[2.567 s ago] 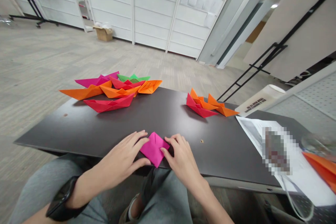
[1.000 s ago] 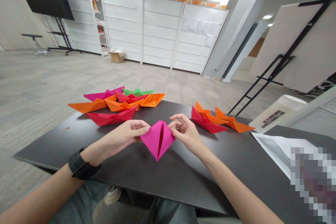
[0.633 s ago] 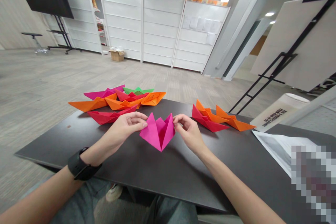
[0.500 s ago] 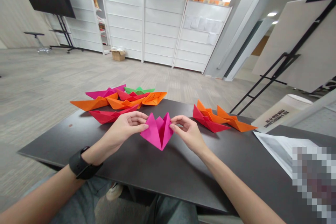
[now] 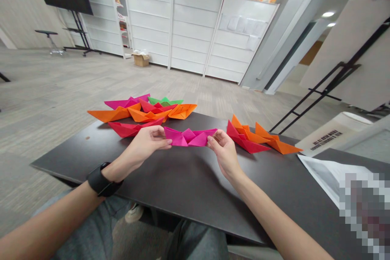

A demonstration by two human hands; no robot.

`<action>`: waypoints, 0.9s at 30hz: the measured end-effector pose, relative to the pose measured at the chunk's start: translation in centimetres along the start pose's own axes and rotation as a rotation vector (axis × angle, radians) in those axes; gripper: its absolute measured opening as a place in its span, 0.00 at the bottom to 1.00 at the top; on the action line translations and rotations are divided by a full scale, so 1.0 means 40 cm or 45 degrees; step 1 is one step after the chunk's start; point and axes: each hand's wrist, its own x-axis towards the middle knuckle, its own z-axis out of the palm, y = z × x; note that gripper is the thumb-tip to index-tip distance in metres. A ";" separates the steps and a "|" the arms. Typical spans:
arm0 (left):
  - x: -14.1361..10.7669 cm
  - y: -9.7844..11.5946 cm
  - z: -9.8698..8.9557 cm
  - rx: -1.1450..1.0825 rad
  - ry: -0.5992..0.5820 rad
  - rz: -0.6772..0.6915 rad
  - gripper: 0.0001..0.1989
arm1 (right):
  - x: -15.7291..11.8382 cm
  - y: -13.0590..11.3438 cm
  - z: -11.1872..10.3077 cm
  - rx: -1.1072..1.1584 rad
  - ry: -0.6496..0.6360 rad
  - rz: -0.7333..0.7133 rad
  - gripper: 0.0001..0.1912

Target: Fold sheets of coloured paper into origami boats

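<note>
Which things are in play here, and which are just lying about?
In play:
- magenta paper boat, held between left hand and right hand
- dark table
- probably the left boat group and right boat group

Lying about:
- white cylinder
- printed sheet
- cardboard box

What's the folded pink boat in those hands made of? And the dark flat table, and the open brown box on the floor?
The pink boat looks like thin matte paper, with crisp creases and pointed ends. The table has a smooth, slightly shiny top that catches the light; maybe laminate, maybe painted wood. The box seems to be dull cardboard, from its plain tan sides.
</note>
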 end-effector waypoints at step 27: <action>-0.002 0.006 0.023 0.001 -0.034 0.105 0.16 | -0.024 -0.002 0.040 0.360 -0.109 0.232 0.18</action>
